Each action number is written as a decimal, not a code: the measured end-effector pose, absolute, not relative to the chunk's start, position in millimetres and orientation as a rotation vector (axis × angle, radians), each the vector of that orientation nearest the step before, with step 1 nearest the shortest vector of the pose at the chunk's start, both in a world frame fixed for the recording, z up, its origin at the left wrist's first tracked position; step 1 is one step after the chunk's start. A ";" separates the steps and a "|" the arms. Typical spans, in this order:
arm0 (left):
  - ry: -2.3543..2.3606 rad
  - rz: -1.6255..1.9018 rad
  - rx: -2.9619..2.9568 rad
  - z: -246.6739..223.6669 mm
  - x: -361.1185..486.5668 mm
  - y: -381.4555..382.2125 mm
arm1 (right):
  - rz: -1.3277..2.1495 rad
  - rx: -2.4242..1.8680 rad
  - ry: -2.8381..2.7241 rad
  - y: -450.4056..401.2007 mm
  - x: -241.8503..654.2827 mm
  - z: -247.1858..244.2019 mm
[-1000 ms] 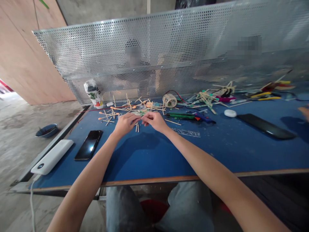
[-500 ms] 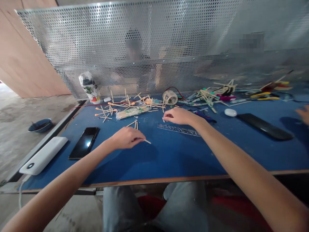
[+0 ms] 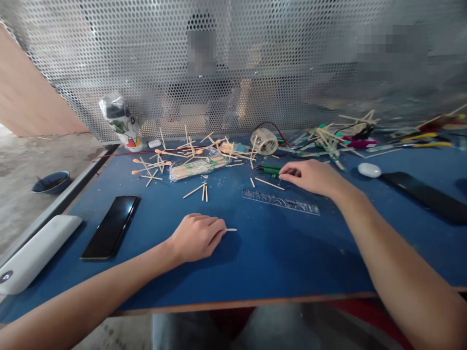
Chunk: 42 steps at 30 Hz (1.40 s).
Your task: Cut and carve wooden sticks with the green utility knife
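Observation:
My left hand (image 3: 200,236) rests low over the blue table, fingers closed around a thin wooden stick (image 3: 231,229) whose tip sticks out to the right. To the right and farther back, my right hand (image 3: 310,177) has its thumb and fingers pinched at the near end of a green-and-black hand tool (image 3: 269,169), partly hidden by the fingers. A clear plastic ruler (image 3: 280,201) lies just in front of that hand. Between the ruler and the tool are a loose stick (image 3: 269,183) and a short stick piece (image 3: 252,182). Several cut sticks (image 3: 204,191) lie beyond my left hand.
Bagged sticks (image 3: 199,167), orange-tipped stick assemblies (image 3: 153,167) and a clear round container (image 3: 264,141) stand along the perforated metal panel (image 3: 153,63). A phone (image 3: 110,226) and white power bank (image 3: 40,253) lie left; a white case (image 3: 369,170) and black object (image 3: 425,194) lie right.
My right hand has let go of a small stick piece and moved right to the green-and-black tool. My left hand, still holding its stick, sits lower in view. The camera view has shifted.

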<state>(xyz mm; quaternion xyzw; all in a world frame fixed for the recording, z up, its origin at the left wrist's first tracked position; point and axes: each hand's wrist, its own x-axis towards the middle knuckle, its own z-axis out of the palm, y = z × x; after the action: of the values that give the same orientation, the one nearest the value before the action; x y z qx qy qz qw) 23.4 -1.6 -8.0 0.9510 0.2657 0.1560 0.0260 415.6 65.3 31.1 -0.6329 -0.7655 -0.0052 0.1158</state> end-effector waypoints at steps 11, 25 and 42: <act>0.808 0.460 2.826 -10.3 18.8 0.9 | -0.424 -1.778 -2.230 86.0 418.8 3.3; 0.792 0.448 2.818 -11.2 17.8 2.1 | -0.462 -1.856 -2.058 81.8 447.2 18.4; 0.798 0.420 2.798 -9.1 17.1 1.0 | 0.002 -1.806 -1.763 81.5 443.8 17.8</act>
<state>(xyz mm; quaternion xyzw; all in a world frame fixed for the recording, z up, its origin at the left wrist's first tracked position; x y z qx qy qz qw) 17.1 1.0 -9.1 0.9469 0.2700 0.1423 0.1008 443.8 81.5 17.8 -0.6818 -0.6655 0.0007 0.3037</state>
